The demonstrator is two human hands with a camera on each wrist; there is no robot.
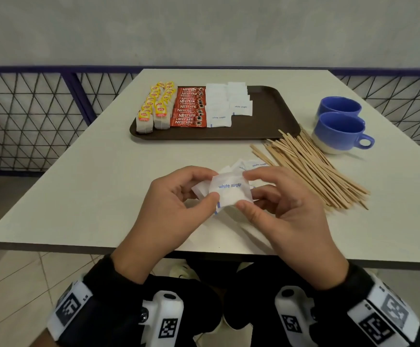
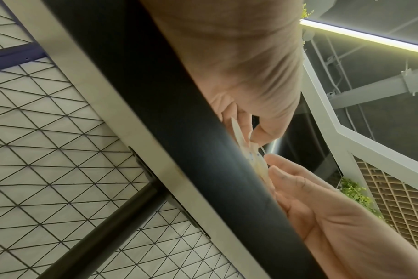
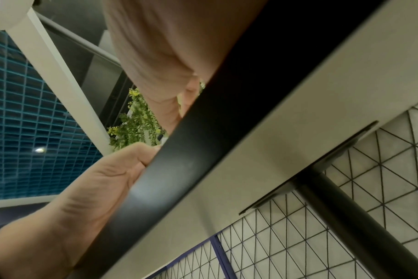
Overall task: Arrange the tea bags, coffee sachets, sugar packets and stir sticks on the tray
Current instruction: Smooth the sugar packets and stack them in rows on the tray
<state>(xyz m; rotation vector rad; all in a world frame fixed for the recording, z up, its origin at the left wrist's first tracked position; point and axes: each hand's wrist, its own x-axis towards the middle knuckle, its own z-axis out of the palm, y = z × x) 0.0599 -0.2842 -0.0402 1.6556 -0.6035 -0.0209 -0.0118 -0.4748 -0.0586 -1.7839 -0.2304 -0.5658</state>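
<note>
A brown tray (image 1: 266,116) lies at the far middle of the table. On it stand two rows of yellow-tagged tea bags (image 1: 155,106), a column of red coffee sachets (image 1: 188,107) and white sugar packets (image 1: 226,103). Over the near table my left hand (image 1: 178,204) and right hand (image 1: 279,204) both pinch a small bunch of white sugar packets (image 1: 230,192). More sugar packets (image 1: 250,166) lie just behind the hands. In the left wrist view the held packets (image 2: 259,162) show edge-on between both hands. A heap of wooden stir sticks (image 1: 311,169) lies to the right of the hands.
Two blue cups (image 1: 339,126) stand at the right, beside the tray. The table's near edge (image 1: 153,246) runs just under my wrists. A wire-mesh fence (image 1: 28,116) lines the far side and the left.
</note>
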